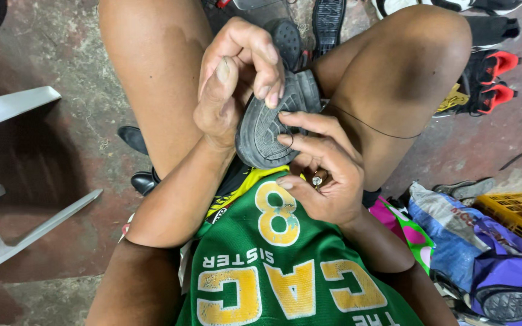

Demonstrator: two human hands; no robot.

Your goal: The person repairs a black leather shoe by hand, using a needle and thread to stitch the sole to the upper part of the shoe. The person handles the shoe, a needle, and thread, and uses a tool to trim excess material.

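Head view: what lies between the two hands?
A dark shoe, sole up, lies between the left hand and right hand; both touch it. A thin thread runs off right.

A yellow slatted plastic crate [518,212] sits at the right edge on the floor, just above a crumpled blue, white and purple woven bag [460,241] (its printing left undescribed) beside the seated person's leg.

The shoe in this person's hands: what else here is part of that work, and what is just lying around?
In use:
- left hand
- right hand
- dark shoe, sole up
- black thread

Lying about:
- red-and-black shoes
- yellow crate
- white plastic chair
- black dress shoes
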